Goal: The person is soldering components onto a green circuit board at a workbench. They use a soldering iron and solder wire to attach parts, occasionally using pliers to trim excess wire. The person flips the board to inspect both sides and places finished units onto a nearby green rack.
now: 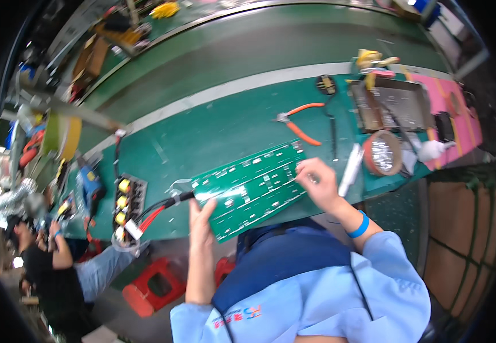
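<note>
A large green circuit board (253, 191) is tilted over the front edge of the bench. My left hand (201, 226) grips its left end, thumb on the face and the other fingers hidden behind or below. At the right end, my right hand (319, 182) is closed with curled fingers against the board's edge; whether a small part is also pinched there cannot be made out. Black and red cables (165, 207) run from the board's left end toward a black module with yellow parts (126, 200). Beyond the board lie orange-handled cutters (302, 123), their handles spread.
A round tub (382, 153) of shiny small pieces, a metal tray (399, 106), a white bottle (432, 150) and a white marker-like stick (349, 170) stand to the right. A blue power tool (89, 183) is at left. A red stool (153, 288) sits below; a co-worker (50, 274) is at far left.
</note>
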Motion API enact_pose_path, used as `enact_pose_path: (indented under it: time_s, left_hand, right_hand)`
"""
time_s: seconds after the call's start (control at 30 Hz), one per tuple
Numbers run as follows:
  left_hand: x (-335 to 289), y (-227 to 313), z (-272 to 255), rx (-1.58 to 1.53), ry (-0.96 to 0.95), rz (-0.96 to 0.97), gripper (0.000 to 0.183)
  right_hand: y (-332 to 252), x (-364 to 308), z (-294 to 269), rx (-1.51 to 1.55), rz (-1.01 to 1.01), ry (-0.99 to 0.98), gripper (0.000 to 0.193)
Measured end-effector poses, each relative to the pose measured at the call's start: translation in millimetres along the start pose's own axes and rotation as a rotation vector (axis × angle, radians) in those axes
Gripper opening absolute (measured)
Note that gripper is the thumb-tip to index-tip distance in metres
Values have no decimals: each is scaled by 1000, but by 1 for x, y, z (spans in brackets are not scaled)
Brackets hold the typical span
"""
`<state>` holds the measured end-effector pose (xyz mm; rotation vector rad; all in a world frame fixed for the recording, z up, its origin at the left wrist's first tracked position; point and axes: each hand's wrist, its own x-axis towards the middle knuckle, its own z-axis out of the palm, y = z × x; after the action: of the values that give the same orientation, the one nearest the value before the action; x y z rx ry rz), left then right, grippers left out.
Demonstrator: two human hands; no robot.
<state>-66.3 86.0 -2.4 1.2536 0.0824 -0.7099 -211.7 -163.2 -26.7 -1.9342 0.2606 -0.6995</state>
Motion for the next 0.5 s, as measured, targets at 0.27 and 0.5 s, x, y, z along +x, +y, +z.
enact_pose_path:
  time_s: [0.27,0.5]
  left_hand:
    - [-4,1,4,-9,-48,44,66]
    - [3,1,-9,50,-144,37,82]
  right_hand:
    - [147,-42,-239,1273,518,877,40]
    - [182,-44,-287,1157,407,929,43]
